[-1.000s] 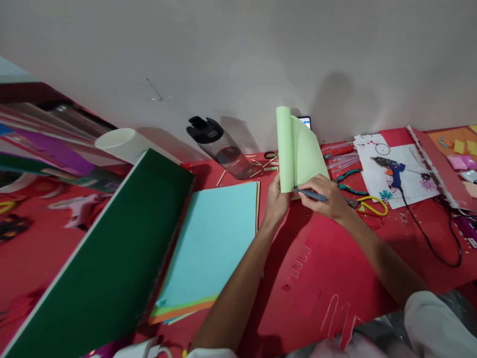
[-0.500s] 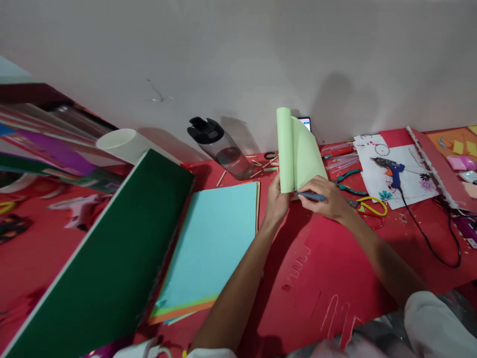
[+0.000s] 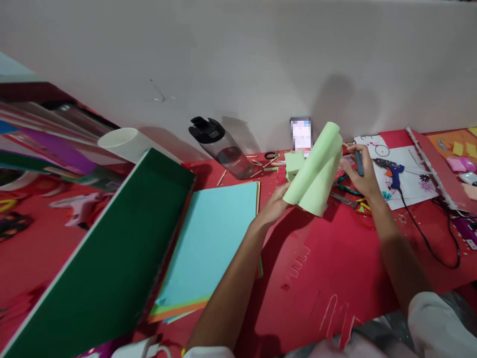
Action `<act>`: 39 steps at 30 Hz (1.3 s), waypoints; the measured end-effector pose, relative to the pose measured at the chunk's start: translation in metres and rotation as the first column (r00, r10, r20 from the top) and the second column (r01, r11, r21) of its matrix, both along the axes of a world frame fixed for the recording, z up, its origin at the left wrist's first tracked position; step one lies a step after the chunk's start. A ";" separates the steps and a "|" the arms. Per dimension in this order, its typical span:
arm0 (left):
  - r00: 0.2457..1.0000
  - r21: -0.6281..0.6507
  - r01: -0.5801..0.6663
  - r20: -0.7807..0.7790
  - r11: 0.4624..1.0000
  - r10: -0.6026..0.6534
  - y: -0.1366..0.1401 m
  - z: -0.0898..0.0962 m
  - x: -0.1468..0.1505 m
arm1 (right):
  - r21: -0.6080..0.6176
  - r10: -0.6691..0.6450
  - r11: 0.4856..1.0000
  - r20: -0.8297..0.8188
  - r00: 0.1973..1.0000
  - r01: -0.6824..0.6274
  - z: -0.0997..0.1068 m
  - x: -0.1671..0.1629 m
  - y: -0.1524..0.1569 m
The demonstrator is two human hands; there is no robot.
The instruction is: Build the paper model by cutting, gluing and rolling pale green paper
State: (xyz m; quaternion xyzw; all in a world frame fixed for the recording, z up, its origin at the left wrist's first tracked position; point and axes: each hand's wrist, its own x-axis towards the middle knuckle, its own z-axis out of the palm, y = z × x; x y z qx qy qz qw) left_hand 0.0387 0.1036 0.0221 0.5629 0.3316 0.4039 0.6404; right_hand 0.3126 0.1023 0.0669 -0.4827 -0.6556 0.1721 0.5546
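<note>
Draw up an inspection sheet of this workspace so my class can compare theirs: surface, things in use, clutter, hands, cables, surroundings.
Surface: red tabletop, strewn with scraps.
Things in use: light green sheet, partly rolled; slim grey-blue implement, exact kind unclear.
Clutter: bottle, light blue paper stack, blue glue gun, yellow-handled scissors.
Hands: left hand holds the sheet near its lower end; right hand holds the implement, contact with the sheet unclear.
Cables: black cord looping across the tabletop from the glue gun.
Surroundings: grey wall behind, lit phone before it; green board at left.
</note>
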 end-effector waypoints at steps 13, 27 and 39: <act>0.983 0.217 0.034 -0.185 0.976 0.007 -0.001 0.024 -0.004 | -0.283 0.104 0.950 -0.105 0.989 -0.131 0.008 0.024 -0.006; 0.948 0.349 -0.133 -0.227 0.928 0.221 0.008 0.065 -0.079 | -0.590 0.666 0.648 0.131 0.734 -0.482 0.016 0.026 -0.015; 0.815 0.297 0.308 -0.573 0.904 -0.089 0.009 0.047 -0.061 | -0.559 0.733 0.628 0.189 0.654 -0.542 0.024 0.019 -0.018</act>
